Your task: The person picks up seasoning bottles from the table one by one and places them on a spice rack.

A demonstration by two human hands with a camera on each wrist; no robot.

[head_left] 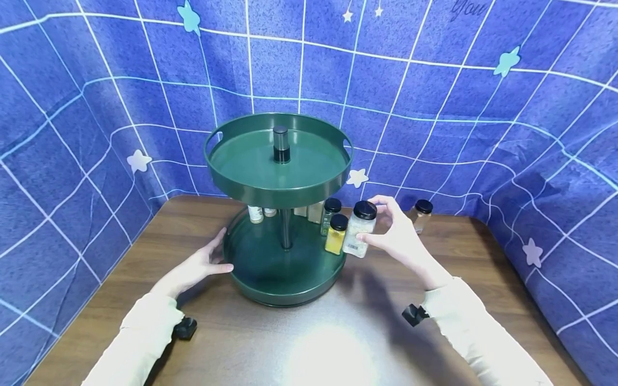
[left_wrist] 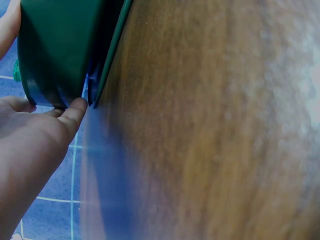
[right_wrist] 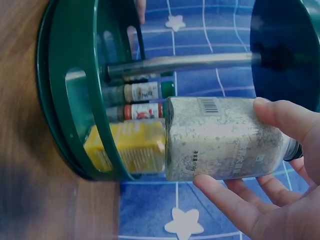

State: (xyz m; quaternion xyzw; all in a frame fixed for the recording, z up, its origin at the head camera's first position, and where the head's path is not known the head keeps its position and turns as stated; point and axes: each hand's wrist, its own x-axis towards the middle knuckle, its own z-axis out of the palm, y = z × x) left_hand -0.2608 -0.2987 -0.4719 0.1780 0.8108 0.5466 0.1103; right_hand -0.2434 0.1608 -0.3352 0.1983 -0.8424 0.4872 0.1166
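A two-tier green turntable rack (head_left: 285,300) stands on the table. The left hand (head_left: 203,268) rests its spread fingers and thumb against the outer wall of the lower tray (left_wrist: 55,60). In the right hand (head_left: 398,236) is a clear spice jar (head_left: 357,230) with a black lid and pale, flaky contents, pinched between thumb and fingers. It is tilted at the lower tray's right rim, beside a yellow spice jar (head_left: 336,236). The right wrist view shows the pale jar (right_wrist: 220,140) with its barcode, its base overlapping the tray's side.
Behind the yellow jar stands a dark green-labelled jar (head_left: 330,214). Small white bottles (head_left: 256,214) sit toward the back of the lower tray. Another black-lidded jar (head_left: 422,214) stands on the table (head_left: 458,268) behind the right hand. Blue cloth (head_left: 410,107) hangs around the back and sides.
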